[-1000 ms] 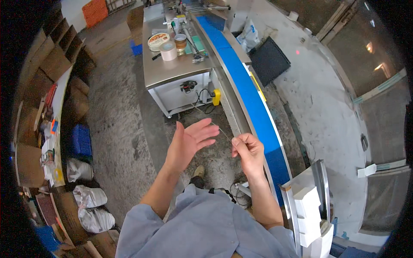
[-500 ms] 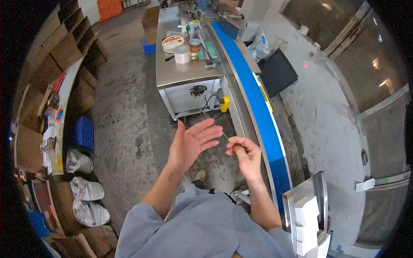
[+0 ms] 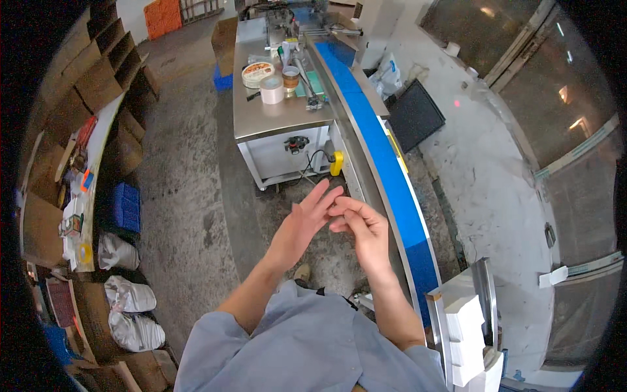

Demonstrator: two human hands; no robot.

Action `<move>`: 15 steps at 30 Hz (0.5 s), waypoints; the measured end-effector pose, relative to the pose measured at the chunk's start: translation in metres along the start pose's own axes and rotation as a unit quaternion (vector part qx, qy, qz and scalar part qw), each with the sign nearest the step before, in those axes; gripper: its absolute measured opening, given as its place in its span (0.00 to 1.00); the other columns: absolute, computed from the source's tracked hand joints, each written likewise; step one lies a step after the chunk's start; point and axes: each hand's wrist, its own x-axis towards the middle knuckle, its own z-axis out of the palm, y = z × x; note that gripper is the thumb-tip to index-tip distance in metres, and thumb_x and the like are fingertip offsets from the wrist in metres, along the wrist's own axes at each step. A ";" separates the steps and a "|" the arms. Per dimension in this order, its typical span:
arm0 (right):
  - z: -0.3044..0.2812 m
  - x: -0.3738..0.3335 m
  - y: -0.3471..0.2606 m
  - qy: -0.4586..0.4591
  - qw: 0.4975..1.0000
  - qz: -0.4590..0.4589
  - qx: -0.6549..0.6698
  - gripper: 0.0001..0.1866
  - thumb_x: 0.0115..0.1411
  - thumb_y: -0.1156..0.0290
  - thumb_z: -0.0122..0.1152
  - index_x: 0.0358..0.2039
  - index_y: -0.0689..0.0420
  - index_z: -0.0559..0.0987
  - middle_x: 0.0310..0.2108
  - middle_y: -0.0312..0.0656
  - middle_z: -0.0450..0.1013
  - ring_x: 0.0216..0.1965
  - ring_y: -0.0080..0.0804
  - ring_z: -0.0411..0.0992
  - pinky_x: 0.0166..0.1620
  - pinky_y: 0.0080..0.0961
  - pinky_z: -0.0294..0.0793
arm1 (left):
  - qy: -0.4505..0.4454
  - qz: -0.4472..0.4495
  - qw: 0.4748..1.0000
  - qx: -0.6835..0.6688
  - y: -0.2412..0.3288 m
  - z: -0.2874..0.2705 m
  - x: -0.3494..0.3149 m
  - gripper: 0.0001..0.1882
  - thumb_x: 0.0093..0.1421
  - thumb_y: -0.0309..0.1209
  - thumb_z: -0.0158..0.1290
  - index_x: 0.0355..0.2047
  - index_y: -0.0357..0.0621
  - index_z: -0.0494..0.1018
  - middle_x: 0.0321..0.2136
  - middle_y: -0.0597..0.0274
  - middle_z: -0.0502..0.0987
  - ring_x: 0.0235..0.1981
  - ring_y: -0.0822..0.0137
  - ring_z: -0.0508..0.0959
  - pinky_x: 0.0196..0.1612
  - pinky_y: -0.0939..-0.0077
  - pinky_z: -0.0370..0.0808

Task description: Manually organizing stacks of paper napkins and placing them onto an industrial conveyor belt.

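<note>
My left hand [image 3: 304,222] is raised over the floor in front of me, its fingers stretched out and apart. Close against its fingertips is my right hand [image 3: 363,225], with thumb and fingers pinched together. A thin stick-like piece showed in that pinch a moment ago; now the fingers hide most of it, and its kind cannot be made out. Both hands hang in the air, left of the blue conveyor belt [image 3: 382,157] and nearer to me than the metal-topped table [image 3: 281,121].
On the table are tape rolls [image 3: 272,90], a round tub [image 3: 258,74] and metal fittings. White boxes [image 3: 465,326] are stacked at the belt's near end. A dark flat panel [image 3: 416,116] leans by the right wall. Left are a cluttered bench, a blue crate [image 3: 126,207] and white sacks [image 3: 135,330].
My left hand has turned from palm showing to more edge-on and moved right. The right hand has shifted slightly up and left, so the fingers now meet and cover the thin piece.
</note>
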 end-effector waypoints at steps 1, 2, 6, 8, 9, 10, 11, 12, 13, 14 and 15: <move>-0.001 -0.001 0.000 -0.001 1.000 -0.001 0.000 0.12 0.65 0.77 0.47 0.46 0.66 0.76 0.38 0.45 0.78 0.34 0.27 0.77 0.40 0.23 0.78 | 0.008 0.014 1.000 0.019 -0.003 -0.001 -0.001 0.46 0.62 0.64 0.36 0.69 0.43 0.43 0.67 0.48 0.51 0.67 0.56 0.56 0.67 0.60 0.48; -0.003 -0.002 -0.001 -0.014 0.998 0.019 0.056 0.15 0.65 0.77 0.46 0.48 0.67 0.75 0.39 0.47 0.77 0.36 0.30 0.78 0.41 0.25 0.79 | 0.016 0.028 0.999 0.037 -0.005 -0.001 -0.002 0.42 0.66 0.58 0.38 0.69 0.43 0.43 0.68 0.49 0.51 0.66 0.57 0.57 0.67 0.61 0.51; -0.006 -0.004 0.002 -0.064 0.983 0.057 0.163 0.19 0.64 0.76 0.45 0.54 0.65 0.72 0.44 0.50 0.76 0.41 0.35 0.77 0.47 0.30 0.79 | 0.030 0.068 0.990 0.123 -0.008 0.007 -0.004 0.30 0.69 0.41 0.42 0.67 0.41 0.52 0.64 0.52 0.60 0.62 0.63 0.64 0.62 0.66 0.61; -0.005 -0.005 0.002 -0.081 0.978 0.056 0.181 0.19 0.64 0.77 0.44 0.54 0.65 0.72 0.45 0.50 0.75 0.43 0.36 0.77 0.47 0.32 0.78 | 0.062 0.030 0.987 0.143 -0.002 0.013 -0.003 0.19 0.68 0.31 0.45 0.57 0.37 0.66 0.53 0.56 0.72 0.52 0.69 0.72 0.54 0.74 0.70; -0.004 -0.006 0.003 -0.097 0.973 0.056 0.200 0.19 0.64 0.77 0.44 0.54 0.66 0.72 0.47 0.51 0.75 0.45 0.37 0.76 0.48 0.33 0.78 | 0.062 0.031 0.987 0.143 -0.004 0.014 -0.003 0.19 0.68 0.31 0.45 0.57 0.37 0.66 0.53 0.56 0.72 0.52 0.69 0.72 0.54 0.74 0.70; -0.003 -0.008 0.005 -0.098 0.973 0.056 0.199 0.19 0.64 0.77 0.44 0.54 0.66 0.72 0.47 0.51 0.75 0.45 0.37 0.76 0.48 0.33 0.78 | 0.100 0.047 0.981 0.159 -0.006 0.014 -0.002 0.15 0.68 0.31 0.46 0.51 0.36 0.70 0.47 0.59 0.75 0.46 0.71 0.74 0.50 0.76 0.72; -0.001 -0.010 0.008 -0.102 0.973 0.059 0.199 0.20 0.64 0.77 0.44 0.55 0.66 0.71 0.49 0.51 0.74 0.48 0.37 0.75 0.49 0.34 0.78 | 0.139 0.063 0.973 0.175 -0.008 0.015 -0.002 0.13 0.68 0.32 0.46 0.44 0.35 0.74 0.40 0.61 0.79 0.41 0.73 0.76 0.46 0.78 0.74; 0.000 -0.013 0.011 -0.106 0.972 0.063 0.199 0.20 0.64 0.78 0.43 0.55 0.66 0.71 0.51 0.51 0.72 0.50 0.38 0.74 0.49 0.35 0.77 | 0.140 0.065 0.972 0.175 -0.011 0.014 -0.002 0.13 0.68 0.32 0.46 0.44 0.35 0.74 0.40 0.61 0.79 0.41 0.73 0.76 0.46 0.78 0.74; 0.001 -0.015 0.012 -0.108 0.972 0.063 0.198 0.20 0.64 0.78 0.43 0.55 0.66 0.71 0.51 0.51 0.72 0.50 0.38 0.74 0.49 0.35 0.77 | 0.161 0.100 0.962 0.197 -0.016 0.012 -0.001 0.12 0.67 0.32 0.47 0.41 0.34 0.74 0.36 0.61 0.79 0.36 0.74 0.78 0.38 0.80 0.75; 0.001 -0.016 0.014 -0.115 0.972 0.059 0.197 0.20 0.64 0.77 0.43 0.56 0.66 0.70 0.52 0.51 0.71 0.52 0.39 0.73 0.50 0.35 0.77 | 0.181 0.134 0.950 0.218 -0.017 0.011 0.000 0.11 0.67 0.31 0.49 0.38 0.34 0.75 0.31 0.60 0.79 0.32 0.75 0.79 0.30 0.83 0.77; 0.002 -0.017 0.014 -0.122 0.971 0.055 0.197 0.20 0.64 0.77 0.43 0.56 0.66 0.70 0.54 0.51 0.70 0.53 0.39 0.71 0.51 0.36 0.76 | 0.182 0.135 0.949 0.217 -0.016 0.009 -0.001 0.11 0.67 0.31 0.49 0.38 0.34 0.75 0.31 0.60 0.79 0.32 0.75 0.79 0.30 0.83 0.77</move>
